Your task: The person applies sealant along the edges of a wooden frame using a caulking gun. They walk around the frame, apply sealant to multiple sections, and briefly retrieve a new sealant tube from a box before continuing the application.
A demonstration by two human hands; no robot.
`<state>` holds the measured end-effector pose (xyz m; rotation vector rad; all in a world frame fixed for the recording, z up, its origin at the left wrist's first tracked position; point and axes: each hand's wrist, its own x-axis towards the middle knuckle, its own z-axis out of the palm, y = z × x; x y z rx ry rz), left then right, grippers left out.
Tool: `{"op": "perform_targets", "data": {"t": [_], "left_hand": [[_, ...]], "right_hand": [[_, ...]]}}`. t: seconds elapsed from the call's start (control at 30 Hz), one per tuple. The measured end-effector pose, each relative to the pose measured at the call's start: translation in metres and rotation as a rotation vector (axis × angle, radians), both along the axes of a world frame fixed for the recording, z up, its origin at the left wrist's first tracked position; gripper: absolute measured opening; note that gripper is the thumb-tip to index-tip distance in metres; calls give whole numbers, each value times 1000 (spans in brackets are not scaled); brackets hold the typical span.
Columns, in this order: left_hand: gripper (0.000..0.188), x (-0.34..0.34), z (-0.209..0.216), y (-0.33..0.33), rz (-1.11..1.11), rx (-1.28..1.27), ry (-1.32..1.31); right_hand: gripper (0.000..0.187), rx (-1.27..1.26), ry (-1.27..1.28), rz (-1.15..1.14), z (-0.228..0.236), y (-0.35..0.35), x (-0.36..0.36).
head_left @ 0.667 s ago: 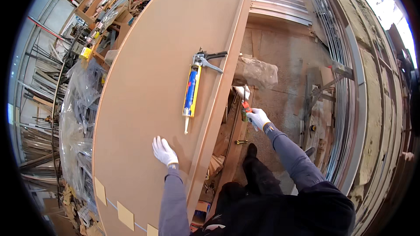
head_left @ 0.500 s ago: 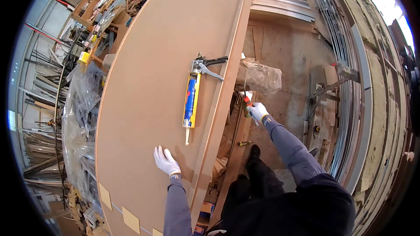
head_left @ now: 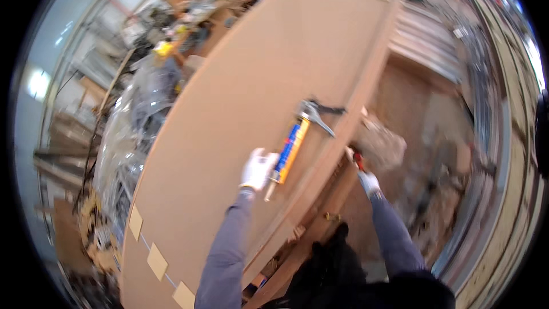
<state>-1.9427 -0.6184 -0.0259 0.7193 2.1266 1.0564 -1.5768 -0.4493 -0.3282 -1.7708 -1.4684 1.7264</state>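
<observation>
A caulking gun (head_left: 291, 143) with a blue and yellow cartridge lies on the broad tan panel (head_left: 229, 109); its pale nozzle points towards me and its grey handle lies near the panel's right edge. My left hand (head_left: 259, 169), in a white glove, is beside the cartridge near its nozzle end. The fingers look stretched out against the cartridge's side, but blur hides whether they touch. Low beyond the panel's right edge, my gloved right hand (head_left: 369, 182) is closed on a red-handled tool (head_left: 358, 161). Its exact kind is unclear.
Crumpled clear plastic (head_left: 382, 140) bulges out beside the panel's right edge, beyond my right hand. Thin tan squares (head_left: 157, 261) lie along the panel's near left edge. Plastic-wrapped material (head_left: 123, 137) stands at left; long metal profiles (head_left: 483, 109) line the right. A small yellow item (head_left: 332, 216) lies by my feet.
My left hand has moved forward across the panel to the caulking gun's cartridge. My right hand still grips the red-handled tool. The whole view has tilted and blurred.
</observation>
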Motion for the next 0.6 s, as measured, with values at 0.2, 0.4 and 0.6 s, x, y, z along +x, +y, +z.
{"op": "perform_targets", "data": {"t": [0.2,0.4,0.6], "left_hand": [[61,48,-44,75,-99,-336,744],[51,62,-3,43,-153,-235,462],[61,180,34,-27,-552,19,193]], "right_hand": [[38,218,29,-177,8,-28,63],[47,282,58,-91,84,-120,92],[41,-188,886,-414,262,-186,29]]}}
